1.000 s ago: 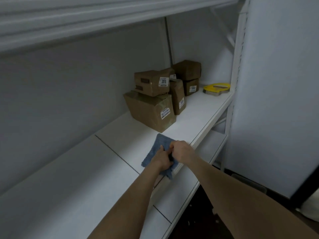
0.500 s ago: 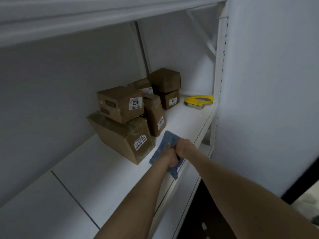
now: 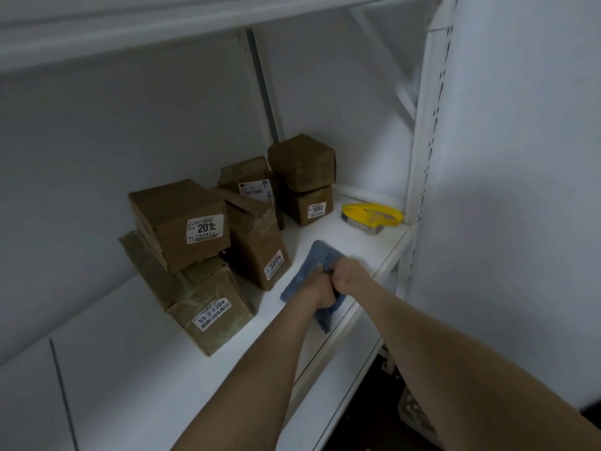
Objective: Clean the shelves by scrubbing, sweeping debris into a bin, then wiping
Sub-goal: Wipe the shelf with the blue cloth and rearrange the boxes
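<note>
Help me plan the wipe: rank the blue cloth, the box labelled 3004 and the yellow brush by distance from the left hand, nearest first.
1. blue cloth: gripped in the left hand.
2. box labelled 3004: just to its left.
3. yellow brush: at the back right.

Boxes (image 3: 253, 242) are stacked against the back wall and take up the rear of the shelf (image 3: 136, 353). No gap shows behind them. The front strip is bare from the cloth (image 3: 313, 258) to the brush (image 3: 370, 218). The brush lies at the far end, near the post (image 3: 419, 157). Left of the boxes the shelf is open. The upper shelf (image 3: 162, 24) limits headroom.
</note>
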